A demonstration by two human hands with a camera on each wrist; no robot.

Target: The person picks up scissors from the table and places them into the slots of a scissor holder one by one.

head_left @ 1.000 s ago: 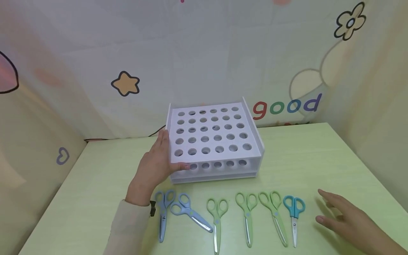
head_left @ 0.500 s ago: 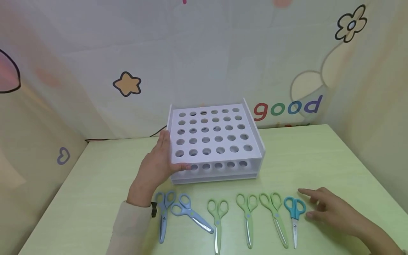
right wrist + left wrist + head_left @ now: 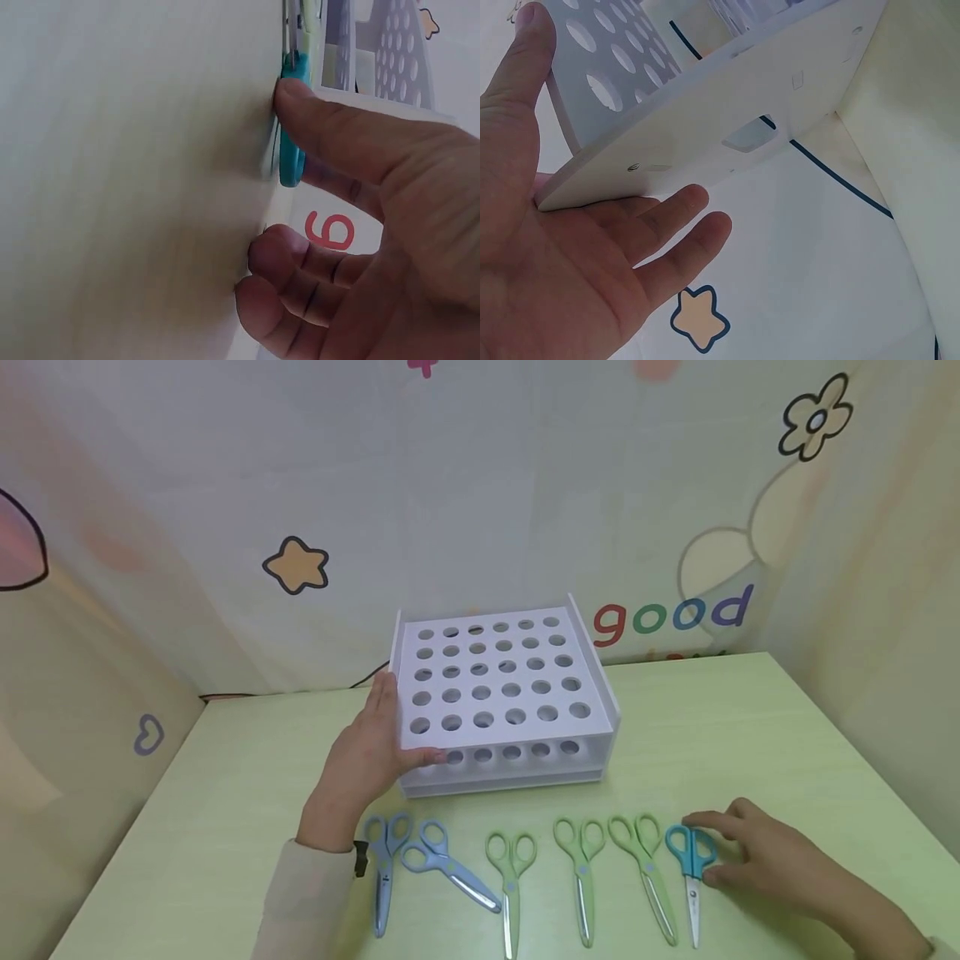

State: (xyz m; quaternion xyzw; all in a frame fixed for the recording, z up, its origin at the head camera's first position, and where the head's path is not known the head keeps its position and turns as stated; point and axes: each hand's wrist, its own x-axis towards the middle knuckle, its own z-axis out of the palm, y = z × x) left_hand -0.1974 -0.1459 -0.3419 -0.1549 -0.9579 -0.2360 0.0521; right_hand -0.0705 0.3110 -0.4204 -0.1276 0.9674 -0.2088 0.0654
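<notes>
My left hand [image 3: 360, 756] rests against the left front corner of a white rack [image 3: 600, 727] with rows of round holes. Its thumb lies along the front, and the straight fingers lie along the left side panel [image 3: 697, 142]. At the right, my right hand [image 3: 765, 860] has thumb and index finger at the teal handles of a small pair of scissors [image 3: 693, 902], flat on the table. In the right wrist view the thumb touches the teal handle [image 3: 292, 161], the index finger is partly hidden behind it, and the other fingers are curled near the tabletop.
Left of the teal pair lie green scissors [image 3: 649, 881], another green pair [image 3: 582, 893] and a third [image 3: 511, 881]. Blue scissors [image 3: 450, 864] lie at an angle beside another blue pair [image 3: 384, 877], close to the left wrist. A printed curtain [image 3: 480, 485] hangs behind the table [image 3: 247, 793].
My right hand has moved left from the table's right side to the teal scissors, and its thumb and index finger have come to the handles. The left hand stays at the rack.
</notes>
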